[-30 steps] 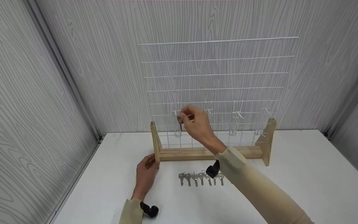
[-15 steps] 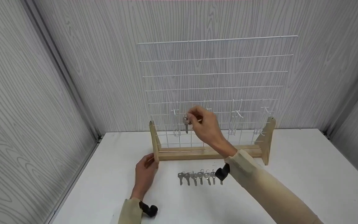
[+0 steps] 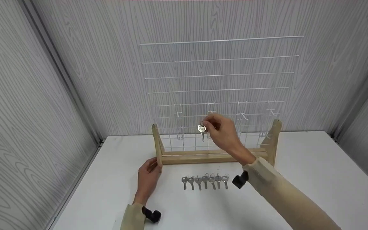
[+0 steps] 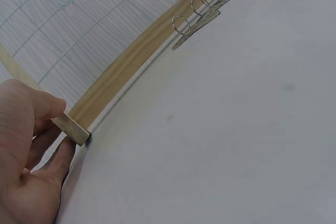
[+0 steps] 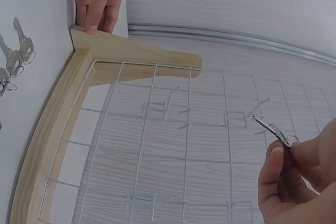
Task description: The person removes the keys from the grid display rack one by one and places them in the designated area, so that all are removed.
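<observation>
My right hand (image 3: 225, 132) pinches a silver key (image 3: 202, 131) by its ring end, with the blade hanging down in front of the white wire rack (image 3: 184, 105). In the right wrist view, thumb and fingertips grip that key (image 5: 272, 128) a little away from a wire hook (image 5: 244, 119). My left hand (image 3: 148, 179) holds the lower front of the rack's left wooden end piece (image 3: 157, 143). The left wrist view shows thumb and fingers on either side of that wooden foot (image 4: 73, 129).
A row of several silver keys with rings (image 3: 205, 182) lies on the white table (image 3: 113, 191) before the rack's wooden base bar (image 3: 200, 158). White hooks (image 3: 242, 116) hang in two rows on the wires. A wood-grain panel (image 3: 107, 64) stands behind.
My right hand has moved right with the key, from beside the upper left hook toward the second hook. My left hand keeps its hold on the wooden end piece.
</observation>
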Motion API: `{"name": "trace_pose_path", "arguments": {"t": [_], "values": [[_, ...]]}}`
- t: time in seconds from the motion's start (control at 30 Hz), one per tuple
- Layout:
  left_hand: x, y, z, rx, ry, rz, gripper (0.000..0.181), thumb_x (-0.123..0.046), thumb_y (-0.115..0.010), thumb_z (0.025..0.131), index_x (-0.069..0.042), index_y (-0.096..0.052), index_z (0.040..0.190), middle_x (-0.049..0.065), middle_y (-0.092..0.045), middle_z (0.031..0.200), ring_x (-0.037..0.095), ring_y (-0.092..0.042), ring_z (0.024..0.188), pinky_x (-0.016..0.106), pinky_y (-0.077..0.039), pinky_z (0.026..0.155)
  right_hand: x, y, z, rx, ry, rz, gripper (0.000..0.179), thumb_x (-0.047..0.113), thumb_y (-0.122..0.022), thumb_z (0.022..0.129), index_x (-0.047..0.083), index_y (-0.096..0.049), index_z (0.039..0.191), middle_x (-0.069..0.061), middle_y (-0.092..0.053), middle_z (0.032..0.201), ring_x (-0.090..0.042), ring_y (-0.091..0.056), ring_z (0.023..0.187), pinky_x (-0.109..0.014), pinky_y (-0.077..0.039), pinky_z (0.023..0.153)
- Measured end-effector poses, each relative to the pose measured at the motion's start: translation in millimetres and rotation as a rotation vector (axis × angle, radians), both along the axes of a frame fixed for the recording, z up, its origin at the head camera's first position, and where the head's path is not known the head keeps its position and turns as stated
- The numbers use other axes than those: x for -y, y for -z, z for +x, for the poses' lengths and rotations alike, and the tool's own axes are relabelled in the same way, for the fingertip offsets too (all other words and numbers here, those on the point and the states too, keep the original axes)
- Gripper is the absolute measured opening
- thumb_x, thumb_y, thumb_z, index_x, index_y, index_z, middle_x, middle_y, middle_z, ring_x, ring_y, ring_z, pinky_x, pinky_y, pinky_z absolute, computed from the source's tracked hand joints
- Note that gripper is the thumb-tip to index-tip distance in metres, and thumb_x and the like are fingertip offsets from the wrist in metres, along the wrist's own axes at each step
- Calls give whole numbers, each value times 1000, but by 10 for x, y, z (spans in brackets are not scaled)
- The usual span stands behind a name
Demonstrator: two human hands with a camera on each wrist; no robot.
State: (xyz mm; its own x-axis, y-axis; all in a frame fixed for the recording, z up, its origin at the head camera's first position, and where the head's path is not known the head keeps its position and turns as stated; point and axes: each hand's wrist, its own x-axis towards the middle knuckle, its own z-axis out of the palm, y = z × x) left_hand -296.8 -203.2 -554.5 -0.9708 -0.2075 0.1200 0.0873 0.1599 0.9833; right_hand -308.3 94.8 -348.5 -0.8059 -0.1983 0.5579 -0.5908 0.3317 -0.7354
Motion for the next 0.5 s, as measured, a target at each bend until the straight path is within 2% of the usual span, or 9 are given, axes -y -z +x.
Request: {"name": "trace_pose_path", "arguments": {"t": [0.5], "values": [[-2,19,-30,5,-8,28,41,-10,-68,104,-7,-63,144,19,-62,149,34,-60,139,43,-57,110,-272,97,32,12,35,22,9,6,-68,104,1,-76,104,-14,-73,87,-13,-60,69,-18,-47,58]]}}
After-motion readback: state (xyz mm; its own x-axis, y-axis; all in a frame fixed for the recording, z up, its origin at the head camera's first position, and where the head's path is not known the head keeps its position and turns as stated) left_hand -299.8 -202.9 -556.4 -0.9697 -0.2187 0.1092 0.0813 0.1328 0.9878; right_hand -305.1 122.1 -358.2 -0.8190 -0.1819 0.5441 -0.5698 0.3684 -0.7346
